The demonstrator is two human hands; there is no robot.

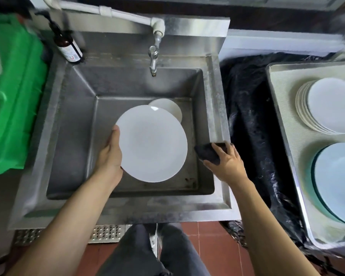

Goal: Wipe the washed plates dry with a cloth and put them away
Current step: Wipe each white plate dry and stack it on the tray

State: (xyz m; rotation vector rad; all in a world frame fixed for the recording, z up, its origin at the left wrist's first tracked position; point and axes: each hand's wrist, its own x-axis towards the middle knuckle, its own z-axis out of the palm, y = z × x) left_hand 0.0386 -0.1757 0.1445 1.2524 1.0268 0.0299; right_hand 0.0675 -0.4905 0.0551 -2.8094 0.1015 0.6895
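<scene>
A: Plate (151, 144), white, held over the sink (215, 108) basin. Left hand (111, 154) grips its left rim, thumb on top; fingers underneath, can't tell their spread.
B: Cloth?
A: Dark cloth (208, 153) on the sink's right edge, right hand (226, 164) lies on it, fingers spread, closing on it.
B: Advice?
A: Bunch the cloth first, keep the plate tilted over the basin, wipe face then back, stack on the tray (283, 108) with the white stack (327, 106).
B: More left?
A: One smaller plate (173, 108) in the sink.
</scene>
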